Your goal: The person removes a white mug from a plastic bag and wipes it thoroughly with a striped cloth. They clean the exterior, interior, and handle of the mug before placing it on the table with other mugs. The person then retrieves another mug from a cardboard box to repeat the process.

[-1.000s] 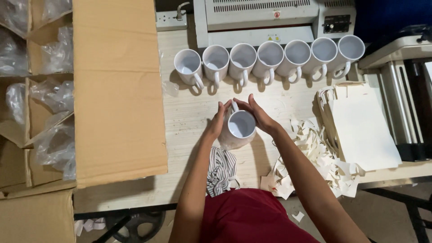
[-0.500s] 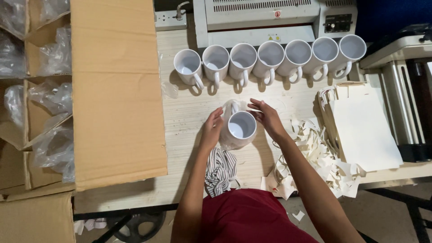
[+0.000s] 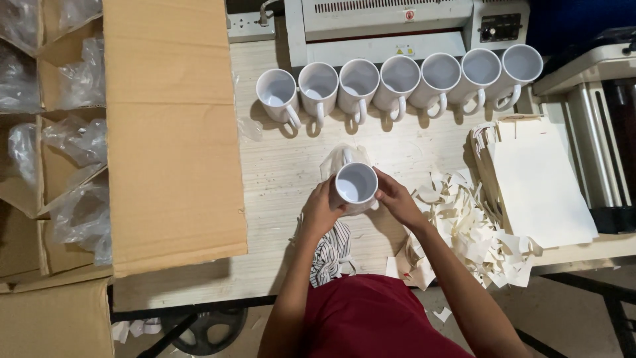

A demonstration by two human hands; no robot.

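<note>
Mug (image 3: 356, 185) upright, mouth up, clasped between both hands: left hand (image 3: 320, 211) on its left side, right hand (image 3: 396, 197) on its right, equally near.

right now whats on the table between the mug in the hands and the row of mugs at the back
In the head view, only a crumpled clear plastic wrap behind the held mug; beyond it bare wooden tabletop up to the row of mugs.

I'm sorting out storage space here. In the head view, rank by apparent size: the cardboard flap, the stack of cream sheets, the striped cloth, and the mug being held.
1. cardboard flap
2. stack of cream sheets
3 and 4. striped cloth and held mug: look alike, and the mug sits nearer the camera, so unranked.
</note>
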